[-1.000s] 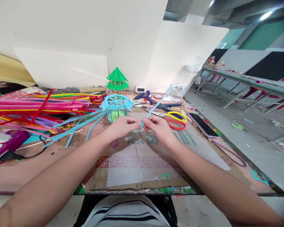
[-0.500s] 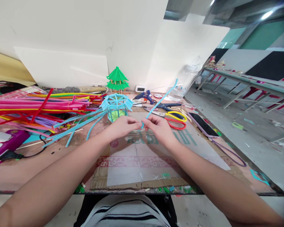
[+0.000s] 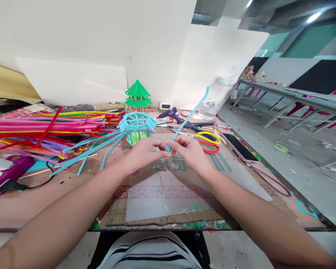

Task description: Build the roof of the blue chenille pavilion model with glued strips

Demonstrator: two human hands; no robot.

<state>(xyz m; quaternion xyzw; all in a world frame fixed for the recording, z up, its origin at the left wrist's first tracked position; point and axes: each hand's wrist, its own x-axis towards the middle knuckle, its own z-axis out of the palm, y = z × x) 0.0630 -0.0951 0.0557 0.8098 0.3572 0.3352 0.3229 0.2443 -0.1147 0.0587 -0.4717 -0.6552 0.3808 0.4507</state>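
A light blue pipe cleaner (image 3: 190,115) slants up to the right from between my hands, its upper end bending slightly. My right hand (image 3: 187,151) pinches it near the lower end. The thumb and fingers of my left hand (image 3: 149,152) close on that same lower end. Just beyond my left hand stands a light blue pipe-cleaner frame (image 3: 138,122) with a spoked top and a green base. Behind it rises a green tiered pagoda roof (image 3: 138,95) on thin sticks. Loose blue pipe cleaners (image 3: 86,154) fan out to the left of the frame.
Bundled coloured pipe cleaners (image 3: 44,125) cover the left side, near a purple glue gun (image 3: 15,173). Behind my hands are a blue glue gun (image 3: 170,114), a timer (image 3: 165,105), scissors (image 3: 210,138) and a bottle (image 3: 218,97). A phone (image 3: 239,147) lies right; plastic sheet (image 3: 145,209) covers cardboard below.
The blue pipe cleaner has shifted slightly, its upper end now higher and a little left and more curved. My left fingertips have changed their hold at its lower end.
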